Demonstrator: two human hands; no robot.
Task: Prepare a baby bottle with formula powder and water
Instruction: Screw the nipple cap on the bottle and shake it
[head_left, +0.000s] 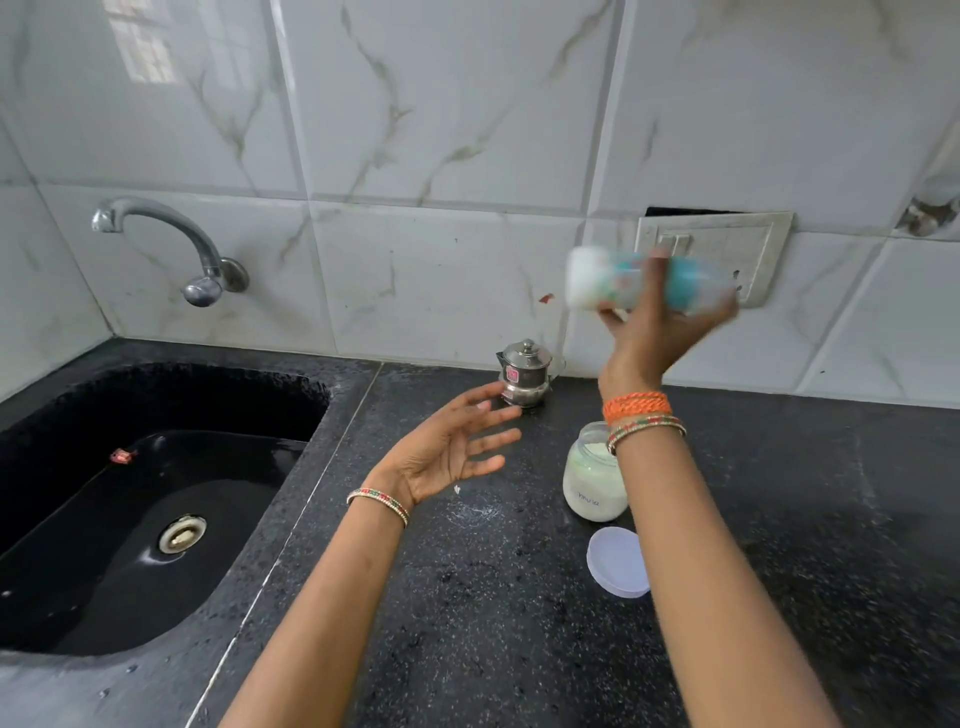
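Above the counter (467, 597), right hand (644, 338) raised gripping blurred bottle (649, 283), left hand (457, 447) open

A single wide-angle head view looks forward and down from above the person's forearms, facing a tiled wall. The right hand (644, 332) is raised at centre-right; the left hand (452, 452) is lower, near the middle. A sink (171, 519) fills the frame's left, beyond the left hand.
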